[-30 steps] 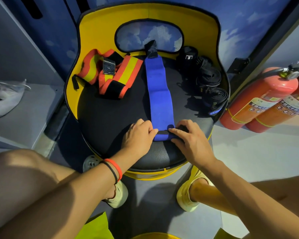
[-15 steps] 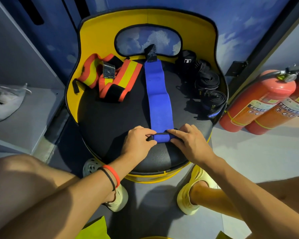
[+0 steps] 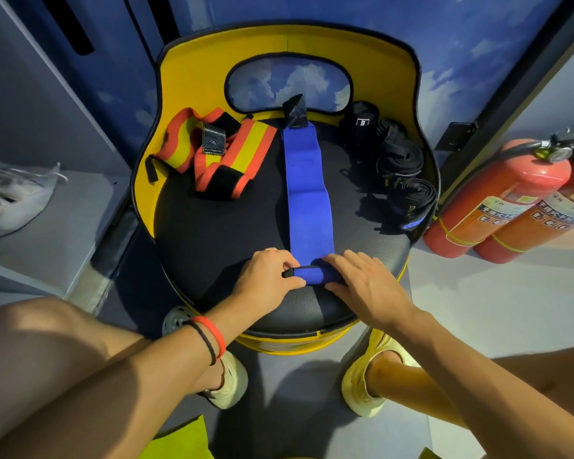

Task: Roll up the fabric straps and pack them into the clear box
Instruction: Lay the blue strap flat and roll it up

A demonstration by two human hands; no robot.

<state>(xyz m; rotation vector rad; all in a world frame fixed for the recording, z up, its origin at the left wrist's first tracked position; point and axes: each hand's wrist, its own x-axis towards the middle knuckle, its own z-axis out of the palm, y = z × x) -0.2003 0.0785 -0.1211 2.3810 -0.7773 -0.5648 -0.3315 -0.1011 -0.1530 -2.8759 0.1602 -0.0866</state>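
The roll at the near end of the blue strap [image 3: 307, 193] has grown thicker since before. Left hand [image 3: 266, 279] and right hand [image 3: 367, 286] pinch it together; the strap runs straight away from them.

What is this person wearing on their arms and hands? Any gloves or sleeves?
No gloves or sleeves: both hands and forearms are bare. The left hand has two thin bands at its wrist, an orange-red band and a black band beside it. The right hand and its wrist show no bands, rings or watch.
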